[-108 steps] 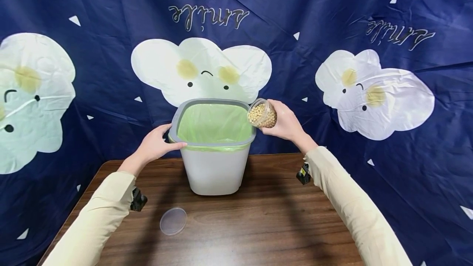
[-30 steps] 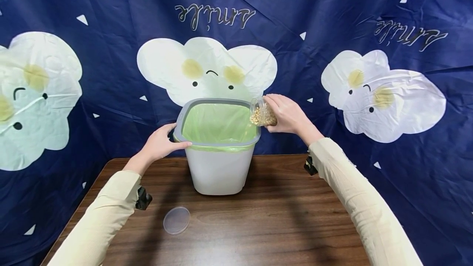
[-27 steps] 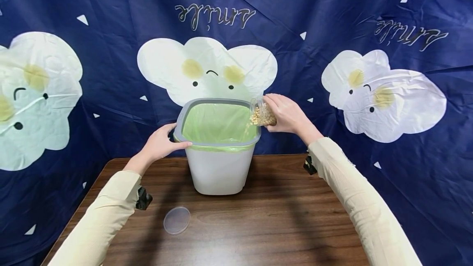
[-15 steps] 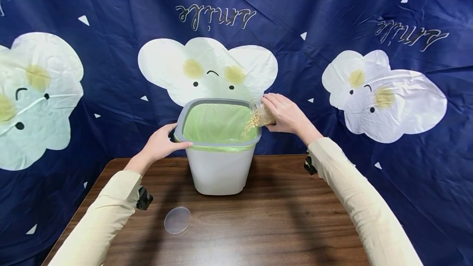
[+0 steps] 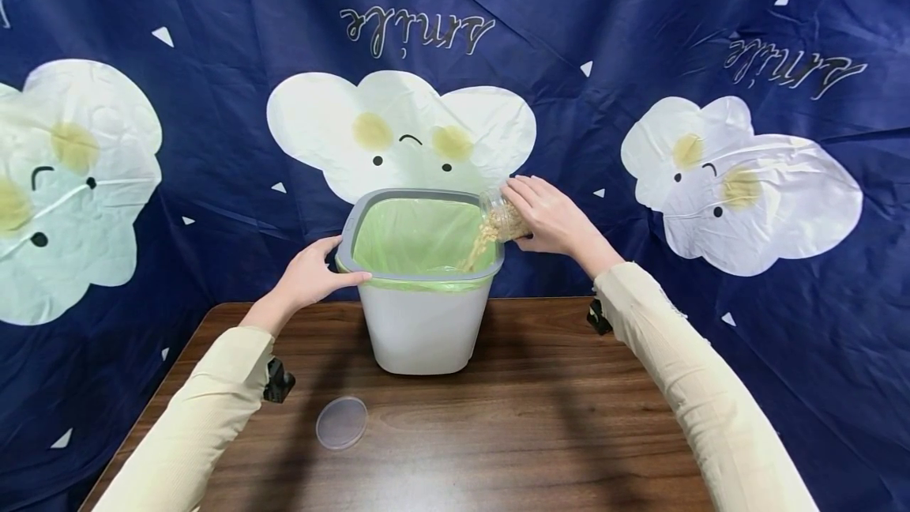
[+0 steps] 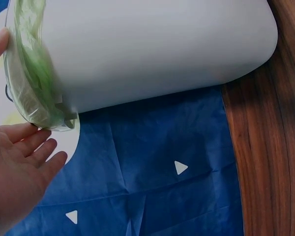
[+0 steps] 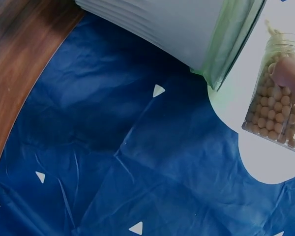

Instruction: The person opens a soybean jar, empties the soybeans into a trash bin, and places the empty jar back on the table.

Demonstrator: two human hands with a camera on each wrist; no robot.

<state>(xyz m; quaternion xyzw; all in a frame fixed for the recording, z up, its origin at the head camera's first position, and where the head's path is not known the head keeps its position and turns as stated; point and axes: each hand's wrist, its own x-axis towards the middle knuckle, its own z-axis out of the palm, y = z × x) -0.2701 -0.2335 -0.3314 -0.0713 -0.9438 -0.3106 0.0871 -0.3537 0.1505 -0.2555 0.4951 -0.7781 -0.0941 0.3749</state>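
Note:
A white trash bin with a grey rim and a green bag liner stands at the table's back edge. My left hand rests against the rim's left corner, its straight thumb along the front. In the left wrist view, the fingers lie loosely extended beside the liner's edge. My right hand grips a clear jar, tilted mouth-down over the bin's right side. Pale round beans, like soybeans, stream from it into the liner. The bin's bottom is hidden.
A clear round lid lies on the brown wooden table, front left of the bin. Behind the table hangs a dark blue cloth with white clouds. Each sleeve cuff carries a small black device.
My right hand has tipped the jar further down toward the bin. Beans began trickling out about a second ago and now pour in a thicker stream. My left hand stays on the rim.

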